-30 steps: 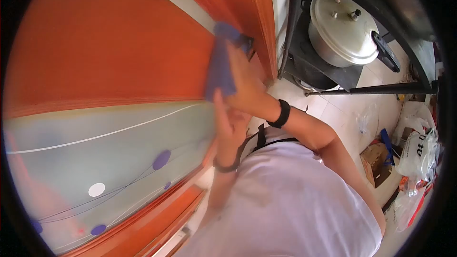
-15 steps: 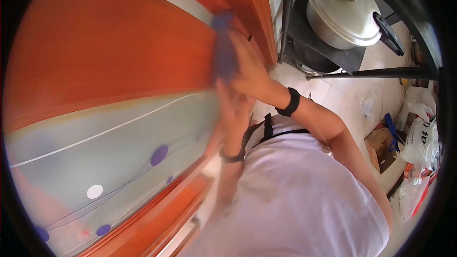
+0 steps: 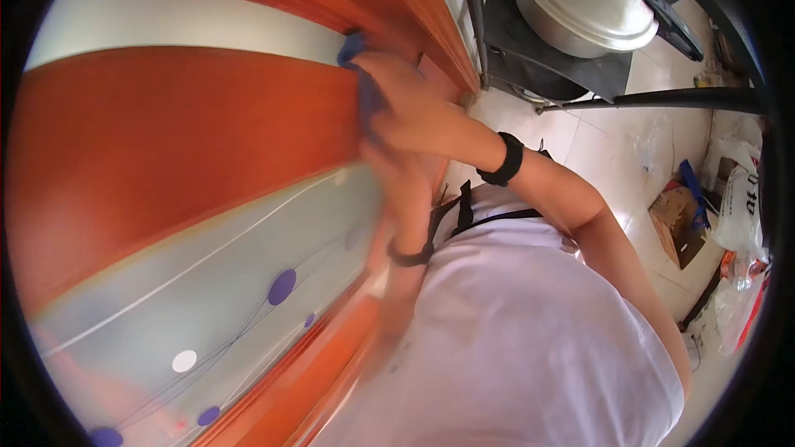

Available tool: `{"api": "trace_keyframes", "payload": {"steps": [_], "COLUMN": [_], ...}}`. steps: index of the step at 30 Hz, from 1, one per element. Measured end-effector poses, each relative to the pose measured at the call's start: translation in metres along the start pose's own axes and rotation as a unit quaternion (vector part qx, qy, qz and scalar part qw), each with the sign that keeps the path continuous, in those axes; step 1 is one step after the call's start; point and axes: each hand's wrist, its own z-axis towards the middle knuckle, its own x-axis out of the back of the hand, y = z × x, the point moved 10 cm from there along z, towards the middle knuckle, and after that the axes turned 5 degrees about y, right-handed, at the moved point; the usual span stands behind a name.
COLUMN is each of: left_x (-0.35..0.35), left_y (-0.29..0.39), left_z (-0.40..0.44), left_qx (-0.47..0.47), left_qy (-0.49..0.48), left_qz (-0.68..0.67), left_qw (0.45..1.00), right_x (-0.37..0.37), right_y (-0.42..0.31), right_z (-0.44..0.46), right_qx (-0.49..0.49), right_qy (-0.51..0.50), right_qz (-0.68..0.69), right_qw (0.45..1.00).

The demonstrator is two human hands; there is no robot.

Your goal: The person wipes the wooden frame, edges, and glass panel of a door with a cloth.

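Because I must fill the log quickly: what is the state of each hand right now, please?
Left hand: blurred, near the cloth; open or closed cannot be told.
Right hand: holding the blue cloth.

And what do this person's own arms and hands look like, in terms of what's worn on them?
The right hand has a thick black wristband at its wrist. The left hand has a dark band at its wrist, too blurred for finer detail. No gloves, forearm sleeves or cables show. The top is pale, whitish.
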Motion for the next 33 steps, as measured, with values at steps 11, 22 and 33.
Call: {"api": "trace_keyframes", "payload": {"steps": [11, 22, 33], "left_x": [-0.025, -0.003, -0.015], "left_y": [-0.084, -0.045, -0.14], "left_z": [-0.007, -0.002, -0.01], "left_qx": [0.082, -0.017, 0.02], "left_qy": [-0.099, -0.076, -0.104], "left_qz": [0.172, 0.085, 0.144], "left_qw": [0.977, 0.993, 0.984], "right_x": [-0.049, -0.04, -0.05], "right_y": [0.14, 0.132, 0.204], "right_z": [-0.062, -0.044, -0.105], "right_qx": [-0.123, -0.184, -0.211], "right_qy": [-0.098, -0.185, -0.145], "right_qz": [0.058, 0.148, 0.088], "right_qw": [0.986, 0.954, 0.963]}}
